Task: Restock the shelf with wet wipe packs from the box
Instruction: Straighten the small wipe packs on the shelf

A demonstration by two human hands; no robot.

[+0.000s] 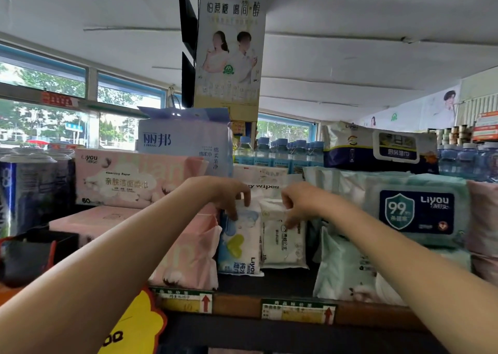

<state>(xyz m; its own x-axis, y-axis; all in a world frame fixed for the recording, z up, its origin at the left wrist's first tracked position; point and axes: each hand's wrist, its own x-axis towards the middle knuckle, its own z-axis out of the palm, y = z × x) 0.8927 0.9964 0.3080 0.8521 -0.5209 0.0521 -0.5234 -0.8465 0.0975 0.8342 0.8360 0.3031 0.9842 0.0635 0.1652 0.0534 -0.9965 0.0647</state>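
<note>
Two small wet wipe packs stand upright side by side on the top shelf (269, 283). My left hand (229, 194) grips the top of the blue-and-white pack with a yellow heart (239, 243). My right hand (295, 205) pinches the top of the white pack (283, 246) to its right. Behind them a larger white pack marked "wipes" (265, 181) shows above my fingers. The box is not in view.
Pink tissue packs (126, 181) are stacked to the left, with a blue tissue box (183, 143) above. Large teal wipe packs (415, 208) fill the right. Water bottles (280, 149) stand behind. Price tags (297, 312) line the shelf edge.
</note>
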